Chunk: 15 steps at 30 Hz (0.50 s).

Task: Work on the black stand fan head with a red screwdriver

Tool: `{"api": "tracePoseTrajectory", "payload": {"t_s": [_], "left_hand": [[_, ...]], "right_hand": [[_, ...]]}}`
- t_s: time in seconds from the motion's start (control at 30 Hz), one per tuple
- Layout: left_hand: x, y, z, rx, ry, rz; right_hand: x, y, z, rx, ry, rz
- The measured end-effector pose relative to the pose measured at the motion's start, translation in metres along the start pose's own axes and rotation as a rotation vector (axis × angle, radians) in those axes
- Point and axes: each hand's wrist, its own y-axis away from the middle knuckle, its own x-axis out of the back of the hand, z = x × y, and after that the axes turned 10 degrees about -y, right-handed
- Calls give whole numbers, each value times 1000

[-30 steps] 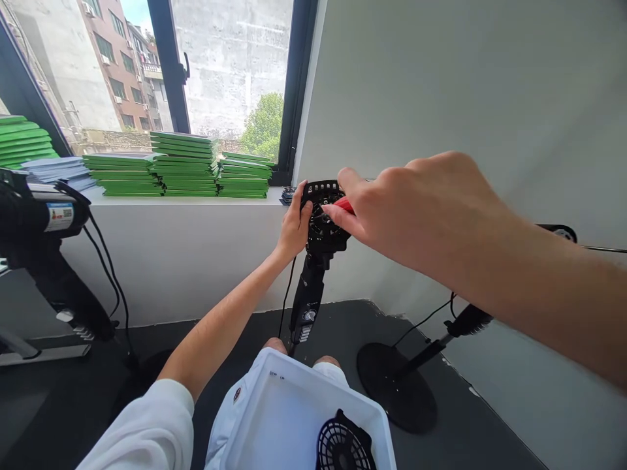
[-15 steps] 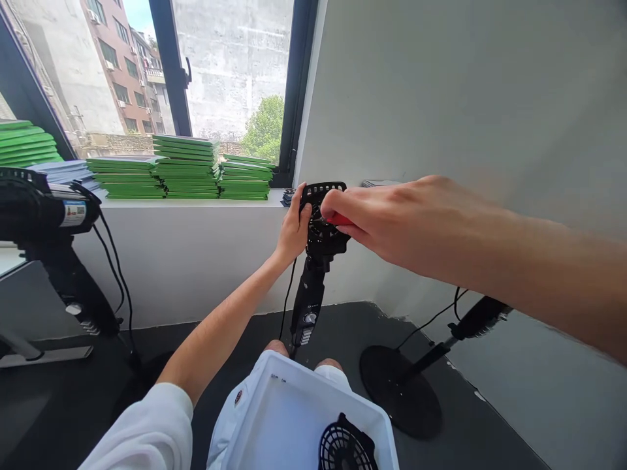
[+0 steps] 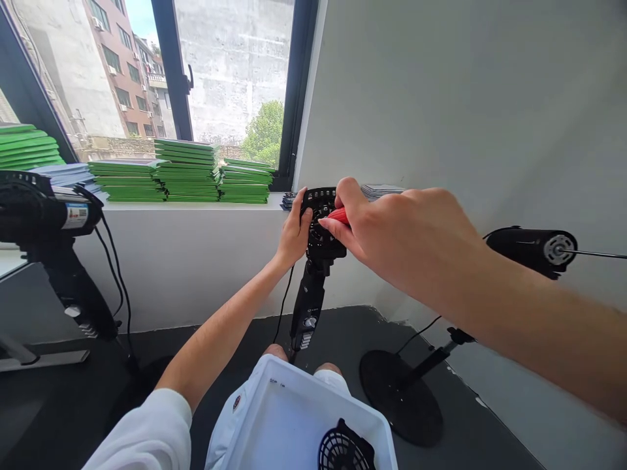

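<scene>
A black fan motor housing sits atop a black stand between my knees. My left hand grips the housing's left rim. My right hand is closed around a red-handled screwdriver, whose tip end points into the housing's centre; the shaft is hidden by my fingers. A white plastic bin rests on my lap, holding a black round grille part in its near right corner.
A second fan stand with bare motor and shaft and round base stands at right by the white wall. Another black fan body with cables is at left. Stacks of green booklets line the windowsill.
My right hand has twisted on the screwdriver and shifted slightly, exposing the red handle again. The view has tipped, revealing the right-hand fan's motor. My left hand stays on the housing.
</scene>
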Motion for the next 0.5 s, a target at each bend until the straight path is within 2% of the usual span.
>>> {"api": "tracePoseTrajectory", "payload": {"t_s": [0.1,0.23,0.4,0.5], "left_hand": [[-1,0,0,-15,-31,-4],[-1,-1,-2,-51,-52,-1],[0,-2,-3,-65,-38,1],[-1,0,-2,-68,-40,3]], "right_hand": [[1,-1,1,-27,81,-65],[5,-3,8,30,65,-161],[4,-1,14,93,-49,-178],[2,2,14,63,-70,-173]]}}
